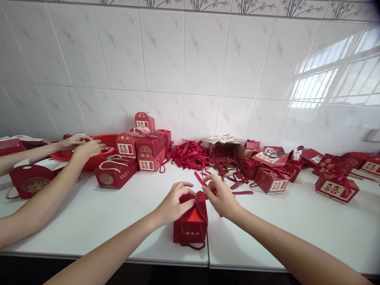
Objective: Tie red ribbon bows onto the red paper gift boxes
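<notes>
A small red gift box (190, 231) with gold characters and a dark red cord handle stands upright near the table's front edge. My left hand (175, 204) is closed on its top from the left, thumb against the rounded flap. On the other side of the flap, my right hand (221, 198) pinches a red ribbon (199, 178), one end of which sticks out beyond the fingertips. The fingers hide part of the ribbon and the far side of the box top.
Red gift boxes (151, 144) are stacked at left. A ribbon heap (190, 154) and an open carton (236, 148) lie against the tiled wall. More boxes (271, 180) stand right. Another person's hands (87, 146) work over a red basket (99, 161).
</notes>
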Available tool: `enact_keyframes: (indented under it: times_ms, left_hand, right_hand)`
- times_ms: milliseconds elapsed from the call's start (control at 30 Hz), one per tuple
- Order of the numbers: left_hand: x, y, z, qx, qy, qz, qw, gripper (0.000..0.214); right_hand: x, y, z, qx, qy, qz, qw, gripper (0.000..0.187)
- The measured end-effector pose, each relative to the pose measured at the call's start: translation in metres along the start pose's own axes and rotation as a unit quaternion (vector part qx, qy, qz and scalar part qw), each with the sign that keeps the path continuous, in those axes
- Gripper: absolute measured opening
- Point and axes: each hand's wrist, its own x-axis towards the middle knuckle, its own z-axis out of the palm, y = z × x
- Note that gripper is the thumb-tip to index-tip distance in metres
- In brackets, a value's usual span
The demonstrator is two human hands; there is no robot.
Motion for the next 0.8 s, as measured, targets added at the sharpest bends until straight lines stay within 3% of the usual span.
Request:
enact_keyframes:
  times_ms: [233,333,533,667,700,800]
  left_hand:
    - [0.002,0.004,0.000,-0.089,-0.010,-0.039,0.995,0.019]
    - [0.002,0.008,-0.004,-0.105,-0.009,-0.041,0.994,0.020]
    - [0.003,0.024,-0.015,-0.128,0.020,-0.005,0.992,0.020]
    - [-0.002,0.024,-0.025,-0.087,0.042,0.013,0.995,0.016]
    - [-0.004,0.022,-0.028,-0.060,0.028,0.026,0.997,0.016]
    - [-0.016,0.014,-0.038,0.020,-0.083,0.060,0.995,0.057]
  right_hand:
    - [0.003,0.002,-0.002,-0.029,-0.031,-0.023,0.999,0.015]
    - [0.006,-0.002,-0.005,-0.030,-0.034,-0.060,0.997,0.024]
    - [0.009,-0.019,0.001,0.093,-0.132,-0.049,0.986,0.025]
    - [0.012,-0.030,-0.004,0.150,-0.117,-0.040,0.981,0.025]
    - [0.013,-0.034,-0.011,0.169,-0.114,-0.038,0.978,0.025]
    - [0.013,-0.052,-0.047,0.217,-0.104,-0.057,0.969,0.024]
